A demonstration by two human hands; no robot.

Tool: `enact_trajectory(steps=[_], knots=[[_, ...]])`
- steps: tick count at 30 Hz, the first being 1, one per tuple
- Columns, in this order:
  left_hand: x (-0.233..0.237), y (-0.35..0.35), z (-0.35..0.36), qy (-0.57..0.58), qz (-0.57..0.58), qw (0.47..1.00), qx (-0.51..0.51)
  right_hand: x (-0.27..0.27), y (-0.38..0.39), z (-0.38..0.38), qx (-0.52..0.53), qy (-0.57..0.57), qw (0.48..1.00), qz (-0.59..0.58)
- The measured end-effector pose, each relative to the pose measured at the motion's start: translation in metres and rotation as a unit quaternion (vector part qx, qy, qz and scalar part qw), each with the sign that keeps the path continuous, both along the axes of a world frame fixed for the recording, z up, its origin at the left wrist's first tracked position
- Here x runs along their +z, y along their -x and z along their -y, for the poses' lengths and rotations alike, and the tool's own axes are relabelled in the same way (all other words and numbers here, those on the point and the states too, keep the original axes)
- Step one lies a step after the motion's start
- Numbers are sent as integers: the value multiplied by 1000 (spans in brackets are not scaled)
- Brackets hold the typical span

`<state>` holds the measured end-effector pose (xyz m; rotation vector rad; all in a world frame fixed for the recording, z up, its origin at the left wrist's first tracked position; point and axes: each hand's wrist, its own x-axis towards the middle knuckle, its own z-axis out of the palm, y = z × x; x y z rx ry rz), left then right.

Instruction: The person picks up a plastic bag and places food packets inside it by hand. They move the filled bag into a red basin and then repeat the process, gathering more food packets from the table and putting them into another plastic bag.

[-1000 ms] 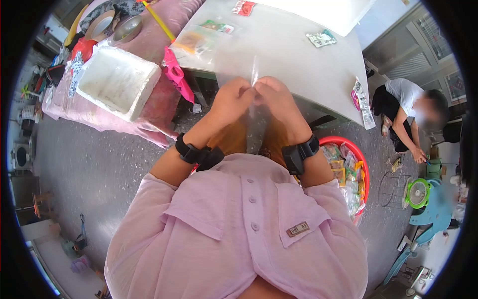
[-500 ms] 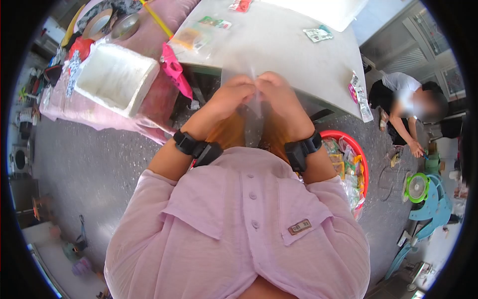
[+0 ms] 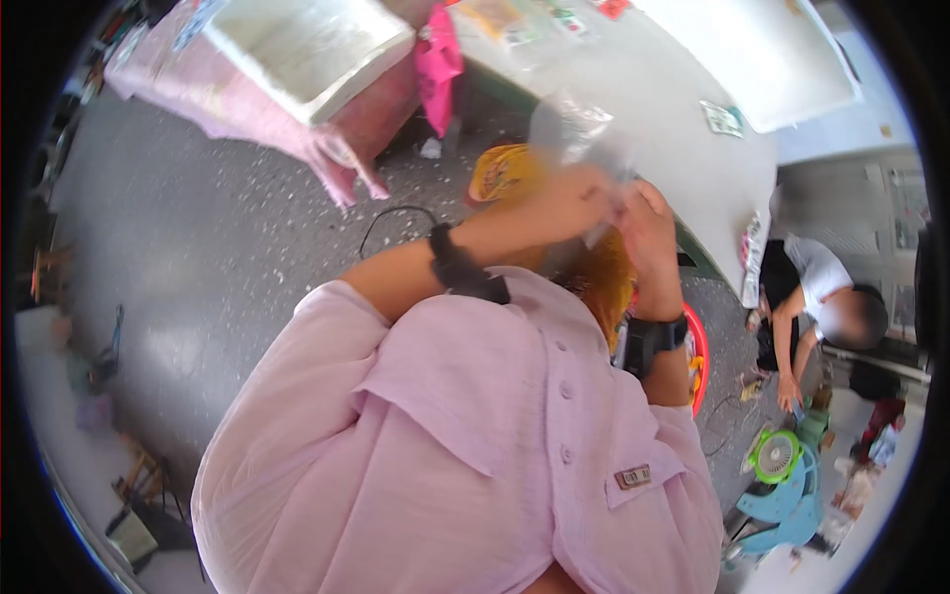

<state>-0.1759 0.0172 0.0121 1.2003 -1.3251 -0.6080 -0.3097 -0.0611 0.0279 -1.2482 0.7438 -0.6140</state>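
Note:
A clear plastic bag [image 3: 574, 127] is held between my two hands, its sheet standing up in front of them near the table's front edge. My left hand [image 3: 586, 198] is blurred, with its fingers closed at the bag's lower edge. Beside it, almost touching, my right hand [image 3: 648, 223] pinches the bag with thumb and fingers. Whether anything lies inside the bag, I cannot make out. Both hands are above my lap, where yellow patterned cloth [image 3: 510, 173] shows.
The white table [image 3: 683, 129] bears a green-and-white packet [image 3: 722, 119] and a large white tray [image 3: 782, 99]. A foam box [image 3: 396, 45] stands on pink cloth at left. A red basket [image 3: 701, 346] is by my right arm. Another person [image 3: 826, 282] crouches at right, near a green fan [image 3: 775, 455].
The view has shifted, so the table and foam box sit higher and farther right. My hands, still together on the bag, appear farther right, and the bag looks more crumpled.

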Motion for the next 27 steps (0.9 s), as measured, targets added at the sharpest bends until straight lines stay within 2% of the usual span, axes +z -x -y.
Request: enact_trajectory(steps=[2, 3, 4, 5, 7, 9, 12, 15, 18, 21, 24, 26, 27], knots=[[-19, -13, 12, 15, -36, 998, 50, 10, -5, 2, -67, 43, 996, -28], [-9, -21, 11, -6, -94, 993, 76, 14, -6, 7, -89, 159, 980, -83], [0, -28, 11, -30, -151, 983, 97, 17, -5, 14, -114, 269, 946, -142], [-1, -37, 19, 6, -121, 984, 130, 17, -6, 20, -137, 371, 896, -201], [11, -50, 31, 81, -19, 978, 189, 12, -17, 34, -171, 551, 803, -152], [51, -50, 35, 160, 135, 950, 232, 21, -36, 36, -179, 426, 882, -94], [80, -50, 61, 252, 309, 885, 240, 31, -61, 52, -233, 303, 924, 22], [77, -43, 99, 213, 365, 879, 222, 8, -69, 96, -260, 331, 907, 32], [44, -35, 141, 114, 396, 890, 197, -22, -60, 142, -222, 424, 874, -85], [2, -26, 178, -3, 364, 916, 170, -37, -41, 177, -149, 376, 890, -212], [-26, -19, 195, -125, 325, 929, 123, -50, -13, 229, -161, 461, 839, -239], [-35, -12, 198, -139, 341, 925, 93, -68, 8, 280, -238, 529, 763, -285], [-39, -10, 199, -149, 348, 922, 81, -67, 19, 306, -229, 505, 742, -378]])
